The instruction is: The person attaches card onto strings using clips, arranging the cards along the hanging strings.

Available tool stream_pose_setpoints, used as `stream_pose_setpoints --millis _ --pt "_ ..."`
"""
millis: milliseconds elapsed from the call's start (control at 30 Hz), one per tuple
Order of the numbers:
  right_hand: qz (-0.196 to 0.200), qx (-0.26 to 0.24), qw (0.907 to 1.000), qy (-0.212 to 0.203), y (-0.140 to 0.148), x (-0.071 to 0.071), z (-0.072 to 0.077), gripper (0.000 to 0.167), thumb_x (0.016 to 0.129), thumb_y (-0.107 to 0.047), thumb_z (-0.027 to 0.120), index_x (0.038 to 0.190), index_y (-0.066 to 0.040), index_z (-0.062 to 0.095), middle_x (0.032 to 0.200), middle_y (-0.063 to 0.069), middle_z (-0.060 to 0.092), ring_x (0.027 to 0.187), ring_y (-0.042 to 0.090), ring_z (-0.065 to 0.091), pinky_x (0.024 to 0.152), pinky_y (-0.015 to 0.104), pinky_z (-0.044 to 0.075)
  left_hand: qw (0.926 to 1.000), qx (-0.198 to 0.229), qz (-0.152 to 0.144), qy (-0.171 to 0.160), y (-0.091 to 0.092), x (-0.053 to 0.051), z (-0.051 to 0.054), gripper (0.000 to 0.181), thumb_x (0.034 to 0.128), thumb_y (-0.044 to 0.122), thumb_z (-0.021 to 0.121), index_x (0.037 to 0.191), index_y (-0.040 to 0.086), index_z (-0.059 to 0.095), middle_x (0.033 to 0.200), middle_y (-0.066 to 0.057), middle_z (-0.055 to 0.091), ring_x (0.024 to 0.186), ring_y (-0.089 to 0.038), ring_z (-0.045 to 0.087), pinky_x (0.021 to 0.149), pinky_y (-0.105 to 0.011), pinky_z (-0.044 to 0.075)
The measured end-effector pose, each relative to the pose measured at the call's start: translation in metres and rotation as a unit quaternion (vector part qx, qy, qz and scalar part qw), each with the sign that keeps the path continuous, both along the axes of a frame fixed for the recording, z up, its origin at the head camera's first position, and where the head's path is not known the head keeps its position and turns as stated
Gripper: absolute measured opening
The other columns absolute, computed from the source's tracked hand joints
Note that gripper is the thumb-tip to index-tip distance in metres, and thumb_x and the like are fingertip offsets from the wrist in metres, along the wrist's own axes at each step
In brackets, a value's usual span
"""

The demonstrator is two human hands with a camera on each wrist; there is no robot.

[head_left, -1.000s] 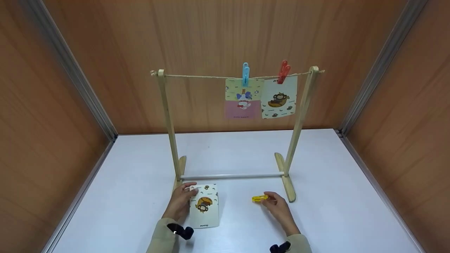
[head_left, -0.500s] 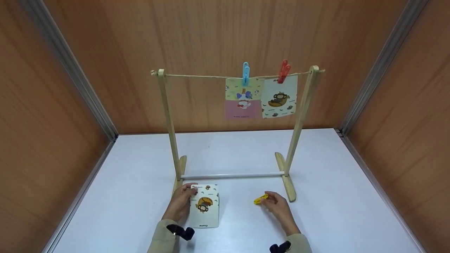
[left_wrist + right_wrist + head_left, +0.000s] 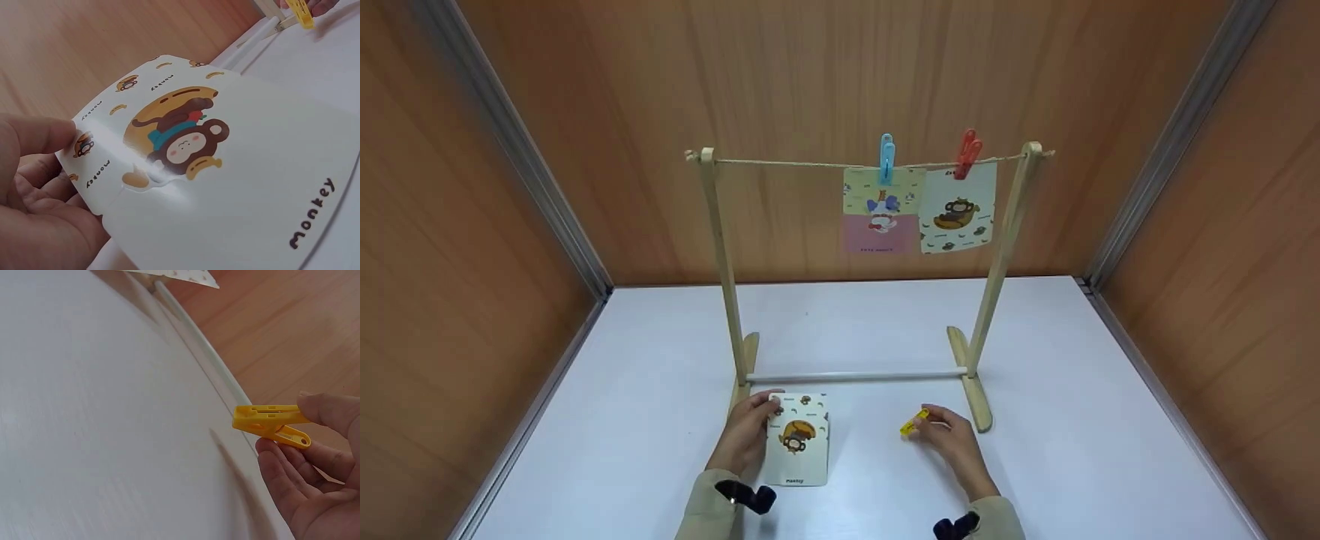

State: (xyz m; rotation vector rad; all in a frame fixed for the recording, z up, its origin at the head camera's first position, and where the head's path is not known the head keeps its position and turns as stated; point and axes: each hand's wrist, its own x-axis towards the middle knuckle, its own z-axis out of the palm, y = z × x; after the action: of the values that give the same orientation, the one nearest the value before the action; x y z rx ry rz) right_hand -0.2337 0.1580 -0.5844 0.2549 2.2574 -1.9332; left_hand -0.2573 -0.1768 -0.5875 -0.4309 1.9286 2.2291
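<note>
My left hand [image 3: 745, 433] pinches a white monkey card [image 3: 798, 457] by its upper left corner, in front of the rack's left foot. In the left wrist view the thumb lies on the printed face of the card [image 3: 247, 180], fingers behind it. Over to the right, my right hand [image 3: 954, 441] holds a yellow clothespin [image 3: 913, 423] between thumb and fingers. The right wrist view has the clothespin [image 3: 270, 419] with its handles in the grip and its nose pointing left.
A wooden rack [image 3: 723, 262] with a string [image 3: 787, 163] stands behind both hands. A blue clothespin [image 3: 886, 159] holds a green and pink card [image 3: 881, 234] on it. Beside that, a red clothespin [image 3: 968, 154] holds another monkey card [image 3: 957, 232]. Wooden walls [image 3: 472, 262] enclose the white table [image 3: 1072, 450].
The yellow clothespin has turned in my right fingers, from nearly level to slanting up toward the right. My left hand and its card have barely shifted.
</note>
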Motion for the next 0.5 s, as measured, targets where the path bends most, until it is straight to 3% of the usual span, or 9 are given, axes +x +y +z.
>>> stream_pose_setpoints --millis 167,367,500 --pt "-0.004 -0.006 1.0000 0.006 -0.004 0.002 0.010 0.050 0.088 -0.016 0.067 0.128 0.008 0.053 0.114 0.016 0.060 0.094 0.014 0.061 0.087 0.031 0.051 1.0000 -0.004 -0.004 0.001 0.000 0.001 0.002 0.037 0.0988 0.016 0.052 0.129 -0.004 0.052 0.118 -0.014 0.063 0.100 -0.016 0.062 0.089 -0.029 0.048" --pt "-0.014 -0.009 0.9998 0.013 -0.002 -0.006 -0.005 0.052 0.085 -0.024 0.072 0.126 0.004 0.057 0.112 0.012 0.063 0.091 0.012 0.062 0.087 0.035 0.052 0.9997 -0.006 -0.018 0.015 0.000 0.003 0.006 0.038 0.0982 0.019 0.054 0.129 -0.004 0.054 0.113 -0.009 0.066 0.098 -0.014 0.062 0.087 -0.028 0.047" --pt "-0.010 -0.013 0.9996 0.022 -0.003 -0.009 -0.007 0.054 0.084 -0.027 0.074 0.126 0.003 0.058 0.111 0.011 0.063 0.090 0.012 0.063 0.086 0.033 0.053 0.9995 -0.015 -0.021 0.019 0.000 0.004 0.008 0.038 0.0968 0.021 0.057 0.127 -0.003 0.056 0.113 -0.009 0.066 0.098 -0.014 0.062 0.088 -0.028 0.047"
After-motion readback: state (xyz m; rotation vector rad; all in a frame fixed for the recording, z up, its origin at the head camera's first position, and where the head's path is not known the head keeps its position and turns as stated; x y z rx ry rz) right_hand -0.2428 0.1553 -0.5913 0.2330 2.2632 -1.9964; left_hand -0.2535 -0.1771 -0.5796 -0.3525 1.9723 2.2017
